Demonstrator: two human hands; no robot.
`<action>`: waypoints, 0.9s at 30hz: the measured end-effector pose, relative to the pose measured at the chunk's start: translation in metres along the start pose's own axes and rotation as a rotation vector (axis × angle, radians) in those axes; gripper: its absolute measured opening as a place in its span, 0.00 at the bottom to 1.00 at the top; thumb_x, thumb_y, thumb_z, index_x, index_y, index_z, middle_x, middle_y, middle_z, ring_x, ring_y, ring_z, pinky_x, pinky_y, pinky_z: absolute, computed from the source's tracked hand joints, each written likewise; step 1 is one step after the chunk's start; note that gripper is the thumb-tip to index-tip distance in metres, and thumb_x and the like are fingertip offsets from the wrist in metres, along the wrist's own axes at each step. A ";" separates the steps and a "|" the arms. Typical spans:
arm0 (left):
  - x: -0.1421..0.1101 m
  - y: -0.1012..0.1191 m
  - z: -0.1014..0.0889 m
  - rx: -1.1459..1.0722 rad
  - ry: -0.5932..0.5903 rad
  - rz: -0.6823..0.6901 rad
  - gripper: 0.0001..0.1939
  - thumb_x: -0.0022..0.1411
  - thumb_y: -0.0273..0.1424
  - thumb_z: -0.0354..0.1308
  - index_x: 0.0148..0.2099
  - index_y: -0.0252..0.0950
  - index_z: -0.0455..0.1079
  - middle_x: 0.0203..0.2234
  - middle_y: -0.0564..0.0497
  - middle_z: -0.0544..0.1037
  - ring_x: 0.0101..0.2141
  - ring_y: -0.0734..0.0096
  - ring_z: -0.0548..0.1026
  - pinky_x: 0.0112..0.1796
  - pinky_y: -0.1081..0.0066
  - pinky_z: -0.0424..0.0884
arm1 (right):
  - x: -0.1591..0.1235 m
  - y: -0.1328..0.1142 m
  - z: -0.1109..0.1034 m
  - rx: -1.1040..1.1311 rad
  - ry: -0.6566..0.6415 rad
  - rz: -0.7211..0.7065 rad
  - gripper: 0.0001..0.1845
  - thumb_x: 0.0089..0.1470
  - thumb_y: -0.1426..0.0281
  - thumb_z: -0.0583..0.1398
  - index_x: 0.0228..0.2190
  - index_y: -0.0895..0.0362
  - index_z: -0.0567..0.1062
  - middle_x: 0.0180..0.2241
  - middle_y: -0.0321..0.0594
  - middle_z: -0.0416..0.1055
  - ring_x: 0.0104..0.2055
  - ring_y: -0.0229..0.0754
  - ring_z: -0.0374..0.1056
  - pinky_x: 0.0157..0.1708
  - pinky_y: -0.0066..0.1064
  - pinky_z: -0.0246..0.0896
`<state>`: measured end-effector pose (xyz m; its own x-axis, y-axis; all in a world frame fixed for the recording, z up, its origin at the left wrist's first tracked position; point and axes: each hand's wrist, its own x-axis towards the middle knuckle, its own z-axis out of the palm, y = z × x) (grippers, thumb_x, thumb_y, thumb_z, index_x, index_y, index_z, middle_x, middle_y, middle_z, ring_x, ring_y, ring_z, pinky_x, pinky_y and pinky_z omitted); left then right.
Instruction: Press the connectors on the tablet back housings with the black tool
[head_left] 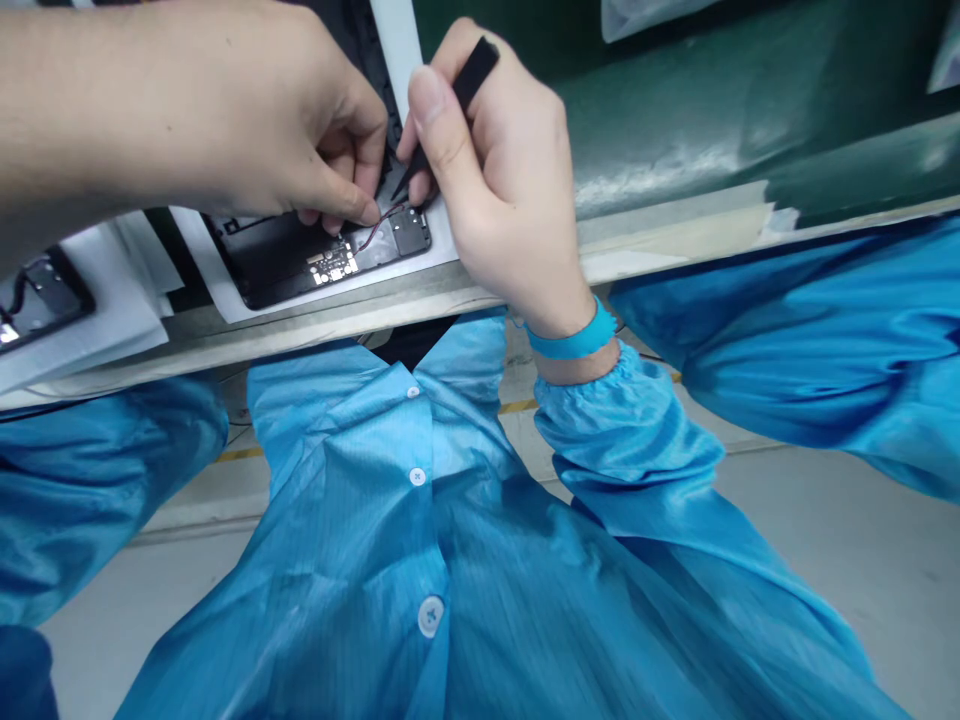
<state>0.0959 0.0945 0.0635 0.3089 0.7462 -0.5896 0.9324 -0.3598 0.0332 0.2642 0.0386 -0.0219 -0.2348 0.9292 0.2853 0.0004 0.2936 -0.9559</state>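
Note:
An opened tablet-like device (pixel 281 265) with a dark casing lies on a white sheet at the bench edge. Its small circuit board (pixel 332 264) and a thin dark red wire (pixel 369 238) show near the lower end, beside a black module (pixel 411 231) in the corner. My left hand (pixel 322 130) reaches over from the left with bent fingers, thumb tip down at the wire; whether it pinches the wire is hidden. In my right hand (pixel 517 170) is a slim black pointed tool (pixel 474 75), tweezers or a spudger, its tip touching down near the wire's upper end.
A second opened device (pixel 49 300) rests on white sheets (pixel 127 300) at the left. The bench has a green mat (pixel 675 130) and a pale taped edge (pixel 675 235). Blue-clothed people (pixel 810 340) are close on both sides. A blue band (pixel 574 335) circles my right wrist.

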 end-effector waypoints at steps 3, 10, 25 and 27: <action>0.000 -0.004 0.003 0.013 0.041 0.023 0.08 0.66 0.33 0.63 0.37 0.35 0.80 0.22 0.60 0.69 0.34 0.70 0.79 0.47 0.67 0.65 | 0.002 0.006 0.004 0.044 0.039 -0.048 0.26 0.80 0.45 0.52 0.36 0.50 0.66 0.32 0.35 0.67 0.29 0.39 0.70 0.41 0.34 0.65; -0.001 -0.004 0.002 0.016 0.030 0.041 0.12 0.64 0.38 0.59 0.35 0.38 0.80 0.23 0.59 0.71 0.31 0.71 0.76 0.42 0.67 0.62 | 0.001 0.007 0.000 -0.078 0.005 0.000 0.22 0.79 0.48 0.56 0.35 0.49 0.65 0.33 0.34 0.69 0.31 0.39 0.72 0.40 0.32 0.68; -0.004 0.016 -0.008 0.101 -0.029 -0.077 0.08 0.64 0.32 0.60 0.35 0.36 0.79 0.21 0.59 0.71 0.32 0.69 0.79 0.40 0.68 0.63 | -0.001 0.001 -0.001 -0.158 -0.032 0.073 0.19 0.81 0.53 0.55 0.36 0.48 0.64 0.36 0.34 0.70 0.34 0.38 0.73 0.42 0.30 0.70; -0.004 0.020 -0.009 0.093 -0.048 -0.091 0.09 0.67 0.33 0.59 0.35 0.36 0.79 0.21 0.60 0.72 0.32 0.70 0.79 0.40 0.68 0.64 | 0.000 0.002 -0.002 -0.055 -0.013 0.013 0.18 0.81 0.57 0.56 0.35 0.48 0.65 0.36 0.34 0.70 0.33 0.38 0.71 0.44 0.31 0.68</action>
<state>0.1147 0.0894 0.0744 0.2121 0.7516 -0.6246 0.9342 -0.3435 -0.0962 0.2661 0.0393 -0.0242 -0.2471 0.9303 0.2711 0.0567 0.2932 -0.9544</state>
